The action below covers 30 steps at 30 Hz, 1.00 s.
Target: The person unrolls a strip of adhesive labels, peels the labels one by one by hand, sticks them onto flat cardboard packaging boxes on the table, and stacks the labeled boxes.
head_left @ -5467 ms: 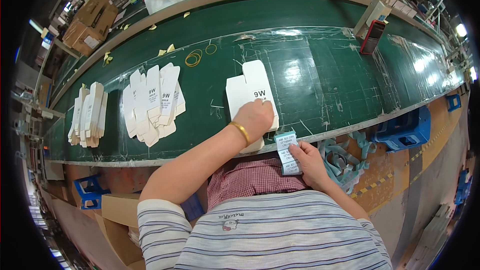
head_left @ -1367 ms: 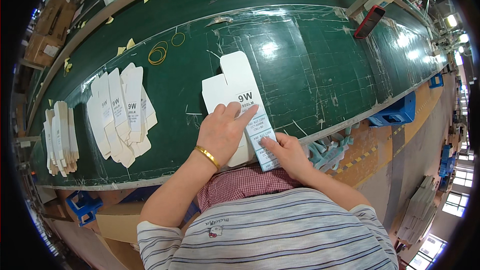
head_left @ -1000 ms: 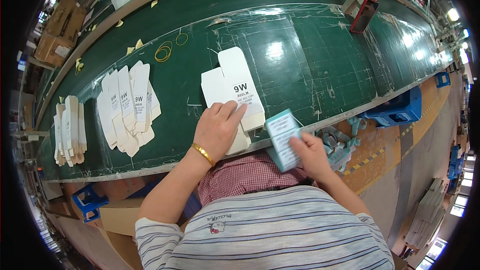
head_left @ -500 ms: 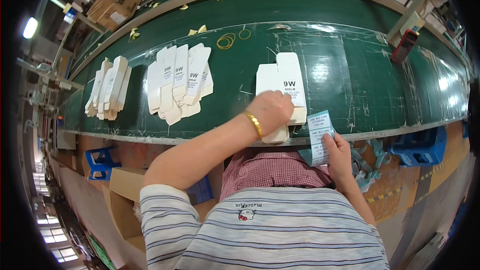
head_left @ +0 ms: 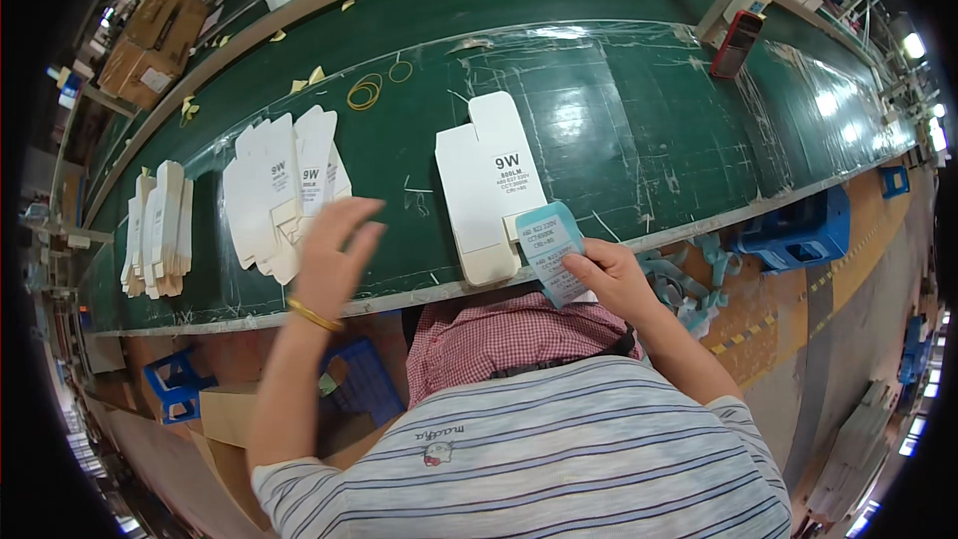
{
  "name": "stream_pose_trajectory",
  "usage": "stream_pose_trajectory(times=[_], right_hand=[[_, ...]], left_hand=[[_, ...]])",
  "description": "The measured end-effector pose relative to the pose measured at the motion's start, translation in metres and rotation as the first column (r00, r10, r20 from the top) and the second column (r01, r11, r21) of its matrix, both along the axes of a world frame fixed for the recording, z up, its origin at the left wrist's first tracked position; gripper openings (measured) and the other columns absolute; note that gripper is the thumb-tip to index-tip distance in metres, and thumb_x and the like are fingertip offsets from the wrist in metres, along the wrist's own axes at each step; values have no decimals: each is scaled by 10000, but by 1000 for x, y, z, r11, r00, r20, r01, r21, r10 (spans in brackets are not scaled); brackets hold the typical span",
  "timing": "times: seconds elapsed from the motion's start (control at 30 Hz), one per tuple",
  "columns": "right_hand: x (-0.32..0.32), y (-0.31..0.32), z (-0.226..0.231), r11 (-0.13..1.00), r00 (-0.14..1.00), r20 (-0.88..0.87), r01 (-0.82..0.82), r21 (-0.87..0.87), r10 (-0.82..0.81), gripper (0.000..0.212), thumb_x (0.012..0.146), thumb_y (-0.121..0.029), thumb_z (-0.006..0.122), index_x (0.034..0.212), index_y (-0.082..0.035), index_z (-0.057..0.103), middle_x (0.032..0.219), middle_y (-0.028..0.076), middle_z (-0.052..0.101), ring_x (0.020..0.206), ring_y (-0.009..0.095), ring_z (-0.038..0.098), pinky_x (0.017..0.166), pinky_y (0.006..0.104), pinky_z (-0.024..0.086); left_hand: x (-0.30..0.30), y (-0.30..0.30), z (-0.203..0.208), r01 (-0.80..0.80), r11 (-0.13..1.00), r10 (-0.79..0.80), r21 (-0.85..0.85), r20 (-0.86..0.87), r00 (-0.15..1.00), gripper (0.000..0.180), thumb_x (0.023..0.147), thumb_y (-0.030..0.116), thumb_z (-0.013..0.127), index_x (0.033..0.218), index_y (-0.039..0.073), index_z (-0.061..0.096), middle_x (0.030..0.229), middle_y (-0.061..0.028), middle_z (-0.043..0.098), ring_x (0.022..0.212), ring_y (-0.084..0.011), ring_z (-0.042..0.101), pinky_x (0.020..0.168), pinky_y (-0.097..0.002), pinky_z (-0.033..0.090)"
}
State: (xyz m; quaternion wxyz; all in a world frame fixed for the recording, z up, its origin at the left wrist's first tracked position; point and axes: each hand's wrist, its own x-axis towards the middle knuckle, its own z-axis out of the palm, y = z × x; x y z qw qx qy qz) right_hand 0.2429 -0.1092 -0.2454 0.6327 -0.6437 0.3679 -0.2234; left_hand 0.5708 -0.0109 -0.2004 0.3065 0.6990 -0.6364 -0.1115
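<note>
My right hand (head_left: 617, 277) grips a strip of pale blue labels (head_left: 551, 252) between thumb and fingers, by the table's front edge. The strip overlaps the lower right corner of a flattened white carton (head_left: 484, 190), which lies in a small stack with its printed side up. To the left, my left hand (head_left: 334, 250) hovers, slightly blurred, with fingers apart and holding nothing. Just beyond it lies a fanned pile of flattened white cartons (head_left: 261, 165); the hand hides part of it. A tighter bundle of cartons (head_left: 160, 225) sits farther left.
Rubber bands (head_left: 364, 92) and yellow scraps (head_left: 316, 74) lie on the green table (head_left: 639, 90). A red-edged device (head_left: 736, 44) stands at the far right. Blue stools (head_left: 798, 225) and tangled blue backing strips (head_left: 689, 284) are below the front edge. An open cardboard box (head_left: 230, 414) is at lower left.
My left hand has left the middle carton stack and moved left toward the fanned pile. My right hand has brought the label strip against the stack's corner. The view has shifted right.
</note>
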Motion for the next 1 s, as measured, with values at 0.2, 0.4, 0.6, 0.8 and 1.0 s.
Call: stream_pose_trajectory(times=[0.2, 0.4, 0.6, 0.8, 1.0], right_hand=[[-5, -4, -8, 968, 992, -19, -128, -217, 127, 248, 908, -190, 584, 1037, 15, 636, 892, 60, 616, 812, 147, 568, 707, 269, 453], [6, -10, 18, 988, 976, 177, 140, -69, -126, 384, 840, -114, 651, 1205, -42, 557, 1082, 93, 602, 941, 178, 602, 813, 315, 484], [10, -19, 25, 989, 994, 17, 112, -98, -111, 187, 876, -137, 629, 1007, -3, 625, 908, 81, 632, 776, 135, 590, 722, 278, 481], [14, -14, 15, 962, 986, 29, 167, -217, -165, 169, 875, -167, 641, 885, -1, 614, 775, 59, 597, 696, 115, 544, 635, 266, 446], [18, -11, 9, 960, 974, -65, 203, -194, -219, 212, 878, -193, 645, 823, 3, 585, 689, 71, 560, 621, 118, 478, 561, 274, 393]], left_hand=[[-125, -34, -24, 277, 952, 22, 131, -931, 365, 483, 797, -27, 676, 1258, 40, 549, 1096, -61, 604, 978, -132, 581, 824, -252, 497], [-135, -44, -20, 261, 955, -26, 141, -836, 549, 425, 789, 10, 715, 1196, 42, 596, 963, -25, 621, 835, -90, 576, 735, -217, 488], [-131, -49, -28, 166, 986, -143, -13, -576, 805, 335, 775, 30, 728, 1100, 41, 647, 906, -16, 611, 751, -84, 557, 657, -196, 460], [-133, -49, -27, 169, 975, 0, 147, -755, 656, 225, 790, 12, 705, 1013, 18, 681, 924, -41, 629, 748, -82, 563, 651, -196, 450], [-133, -53, -24, 110, 990, -14, 83, -735, 678, 219, 821, 8, 669, 1039, 16, 691, 933, -46, 637, 777, -76, 565, 663, -189, 443]])
